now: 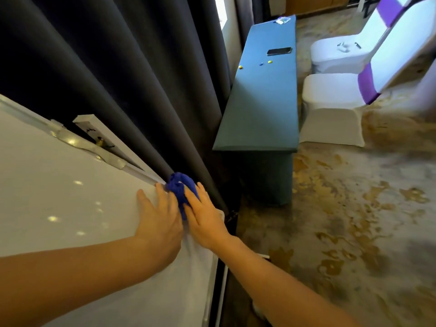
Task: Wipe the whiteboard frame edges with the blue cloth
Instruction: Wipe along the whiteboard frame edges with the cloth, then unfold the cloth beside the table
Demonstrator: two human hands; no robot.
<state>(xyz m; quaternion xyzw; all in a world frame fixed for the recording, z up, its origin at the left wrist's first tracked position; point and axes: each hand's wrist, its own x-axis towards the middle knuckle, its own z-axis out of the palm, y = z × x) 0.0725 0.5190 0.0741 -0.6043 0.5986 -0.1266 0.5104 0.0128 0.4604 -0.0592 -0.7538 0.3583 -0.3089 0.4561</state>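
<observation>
The whiteboard (70,208) fills the lower left, its silver frame edge (139,172) running along the top towards the upper right corner. A bunched blue cloth (180,187) sits on that corner. My right hand (207,218) presses on the cloth from the right, fingers laid over it. My left hand (160,218) lies flat on the board surface just left of the cloth, fingers spread, touching the cloth's edge. Part of the cloth is hidden between the two hands.
Dark curtains (118,79) hang right behind the board. A long blue table (262,109) stands to the right with a phone (279,51) and small magnets on it. White covered chairs (330,109) with purple bands stand beyond, on patterned carpet (354,220).
</observation>
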